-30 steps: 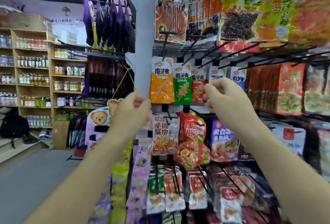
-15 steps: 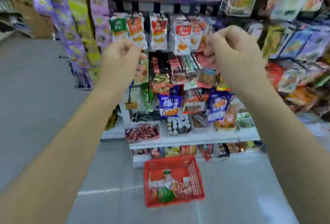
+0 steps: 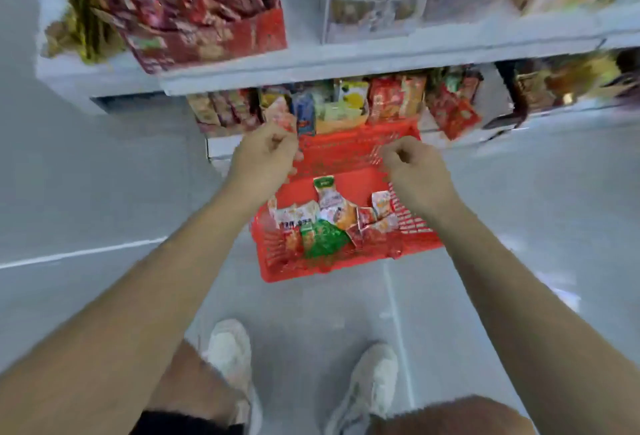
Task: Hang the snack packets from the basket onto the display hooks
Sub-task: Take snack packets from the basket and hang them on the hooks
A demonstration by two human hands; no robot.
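Clenched, empty left hand [image 3: 263, 159] and right hand [image 3: 417, 173] over the red basket [image 3: 346, 273], snack packets [image 3: 322, 223] beneath.

Blur smears the shelf packets [image 3: 391, 102] beyond reading; the left hand [image 3: 261, 161] hides the basket [image 3: 346, 154] corner.

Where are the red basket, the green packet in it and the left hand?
red basket [image 3: 346, 154]: head view, on its far mesh wall.
green packet [image 3: 323, 239]: head view, middle of its face.
left hand [image 3: 265, 161]: head view, back of the hand.
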